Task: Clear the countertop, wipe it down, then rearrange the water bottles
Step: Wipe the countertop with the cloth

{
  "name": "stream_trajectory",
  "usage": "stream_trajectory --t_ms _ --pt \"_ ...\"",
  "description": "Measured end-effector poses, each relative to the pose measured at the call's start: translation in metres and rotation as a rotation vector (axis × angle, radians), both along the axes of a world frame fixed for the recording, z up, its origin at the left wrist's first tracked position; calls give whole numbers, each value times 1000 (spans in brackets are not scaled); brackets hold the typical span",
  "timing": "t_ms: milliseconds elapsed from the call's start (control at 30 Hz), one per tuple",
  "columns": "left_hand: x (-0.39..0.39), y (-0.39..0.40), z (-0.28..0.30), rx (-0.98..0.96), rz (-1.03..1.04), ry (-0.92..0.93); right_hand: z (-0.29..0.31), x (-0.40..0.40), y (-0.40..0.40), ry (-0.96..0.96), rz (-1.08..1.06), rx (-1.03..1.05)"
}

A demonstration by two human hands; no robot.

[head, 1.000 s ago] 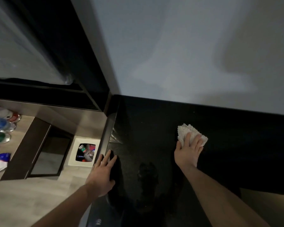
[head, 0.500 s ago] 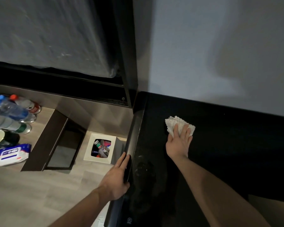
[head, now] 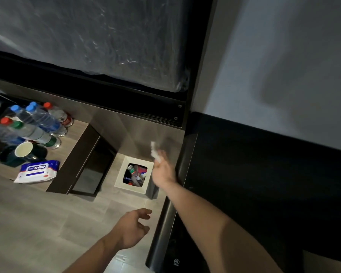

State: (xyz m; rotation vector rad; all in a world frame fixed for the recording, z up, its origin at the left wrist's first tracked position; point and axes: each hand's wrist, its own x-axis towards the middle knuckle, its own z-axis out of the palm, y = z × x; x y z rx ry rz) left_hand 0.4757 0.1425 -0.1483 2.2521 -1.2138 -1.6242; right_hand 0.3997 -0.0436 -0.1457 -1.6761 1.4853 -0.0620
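bottles point(head: 41, 120): 6 | mugs point(head: 23, 152): 2 | wipes pack point(head: 36, 171): 1 | bin point(head: 134, 175): 1 | hands point(head: 163, 173): 2

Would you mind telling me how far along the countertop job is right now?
The black countertop is bare, so clearing looks done and wiping probably too. In hand: the right hand holds the wipe near the bin, blurred; the left hand hangs free. Left: the bottles sit on the lower shelf, not rearranged.

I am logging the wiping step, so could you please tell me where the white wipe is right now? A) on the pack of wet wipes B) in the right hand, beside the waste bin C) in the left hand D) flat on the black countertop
B: the right hand holds the white wipe off the black countertop, just right of the waste bin.
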Motion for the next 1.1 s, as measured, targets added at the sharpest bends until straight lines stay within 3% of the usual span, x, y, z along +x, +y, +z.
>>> stream_trajectory --t_ms 133,233,500,633,767,933,1100 --pt "23 11 10 26 8 -46 35 55 34 -217 44 146" --pt "26 14 18 24 12 -50 40 45 24 -204 8 102" --pt "-35 -23 23 -35 -1 110 54 -121 -36 -197 -214 -167" --pt "-57 -42 20 -18 -67 92 48 -211 -41 -87 -335 -334" --pt "-52 -44 18 3 -33 145 20 -259 -15 63 -367 -238" --pt "-41 -29 11 45 89 260 -14 -202 52 168 -209 -175" --pt "-35 -7 4 111 132 322 9 -65 64 19 -250 -23"
